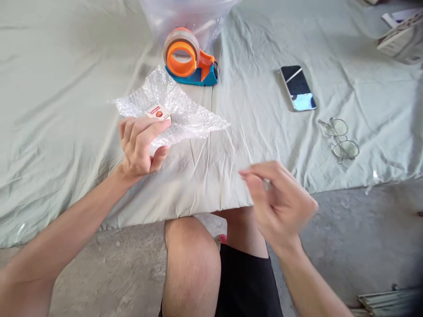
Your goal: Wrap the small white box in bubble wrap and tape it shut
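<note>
My left hand [140, 143] is raised over a pale green cloth [66, 88] and grips a sheet of clear bubble wrap [178, 110]. A small white box with a red label [157, 112] rests on the wrap at my fingertips. My right hand [277, 200] hovers lower right of the wrap, blurred by motion, with its fingers bent and drawn together; whether anything is in it does not show. An orange and blue tape dispenser [190, 59] stands just behind the bubble wrap.
A phone [298, 88] lies face up right of the dispenser, with folded glasses [340, 140] nearer me. A clear plastic bag [185, 13] sits behind the dispenser and a cardboard box [401, 37] at the far right. My bare knees [191, 255] rest on concrete floor [363, 229].
</note>
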Demonstrator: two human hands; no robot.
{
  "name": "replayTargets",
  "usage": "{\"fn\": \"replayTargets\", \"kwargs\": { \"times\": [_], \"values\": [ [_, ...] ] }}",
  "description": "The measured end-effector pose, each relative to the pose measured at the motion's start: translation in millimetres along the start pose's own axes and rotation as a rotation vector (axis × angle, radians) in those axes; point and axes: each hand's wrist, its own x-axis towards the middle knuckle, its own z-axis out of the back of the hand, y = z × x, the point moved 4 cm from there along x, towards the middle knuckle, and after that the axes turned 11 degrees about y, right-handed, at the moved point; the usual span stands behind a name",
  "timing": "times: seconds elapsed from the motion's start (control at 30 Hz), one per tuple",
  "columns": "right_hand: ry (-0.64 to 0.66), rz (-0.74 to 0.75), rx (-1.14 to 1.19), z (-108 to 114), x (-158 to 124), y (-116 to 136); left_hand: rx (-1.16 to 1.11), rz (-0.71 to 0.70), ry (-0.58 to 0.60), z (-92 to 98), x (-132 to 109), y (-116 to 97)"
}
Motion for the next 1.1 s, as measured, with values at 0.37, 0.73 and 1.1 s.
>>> {"fn": "replayTargets", "kwargs": {
  "times": [0.37, 0.73, 1.1],
  "values": [
    [-0.388, -1.073, 0.579, 24.2, -137.4, -50.9, -0.171, -0.219, -0.176, 7.2, 8.7, -6.0],
    [-0.369, -1.17, 0.451, 3.0, -137.8, -67.9, -0.098, -0.181, -0.072, 9.6, 12.7, -10.2],
    [0.185, -1.202, 0.331, 22.5, -142.0, -77.7, 0.058, -0.233, -0.179, 15.8, 21.8, -25.8]
  ]
}}
